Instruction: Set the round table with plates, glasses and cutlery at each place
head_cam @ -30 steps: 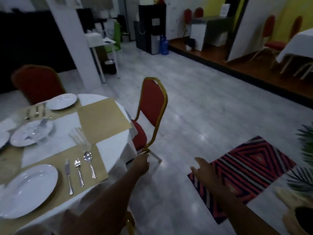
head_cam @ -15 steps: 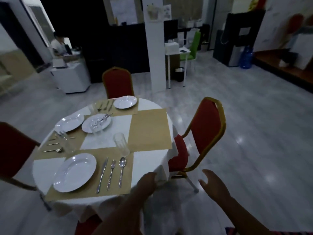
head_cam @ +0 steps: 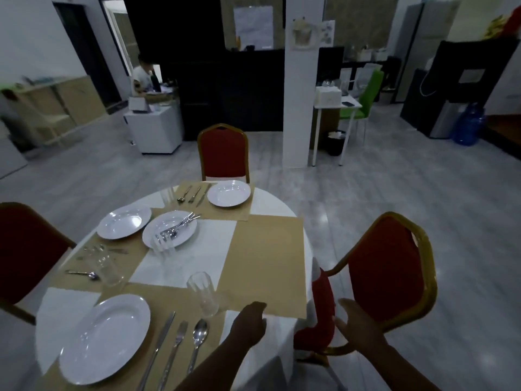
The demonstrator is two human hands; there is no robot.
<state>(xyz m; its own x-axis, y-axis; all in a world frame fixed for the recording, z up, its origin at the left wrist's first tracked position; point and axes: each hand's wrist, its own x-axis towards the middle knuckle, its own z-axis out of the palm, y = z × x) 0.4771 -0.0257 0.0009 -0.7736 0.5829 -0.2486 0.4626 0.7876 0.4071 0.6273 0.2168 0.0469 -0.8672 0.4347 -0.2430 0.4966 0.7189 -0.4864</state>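
Dim dining room, round table (head_cam: 270, 204) now nearer than before; left hand (head_cam: 248, 325) has advanced over the near edge, fingers loosely curled, holding nothing; right hand (head_cam: 356, 324) spread beside the red chair (head_cam: 386, 266); bare placemat (head_cam: 267, 263) beyond; spare plate (head_cam: 169, 228) carrying cutlery at centre.

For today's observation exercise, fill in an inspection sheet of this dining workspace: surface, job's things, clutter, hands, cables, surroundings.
Surface: round table, white cloth, tan placemats; right placemat bare.
Job's things: near plate with knife, fork, spoon beside it; near glass upright; far plate with cutlery; spare cutlery piled on the centre plate.
Clutter: nothing seen.
Hands: left hand at the table's edge, holding nothing; right hand open near the red chair.
Cables: nothing seen.
Surroundings: white pillar, blue water bottle.
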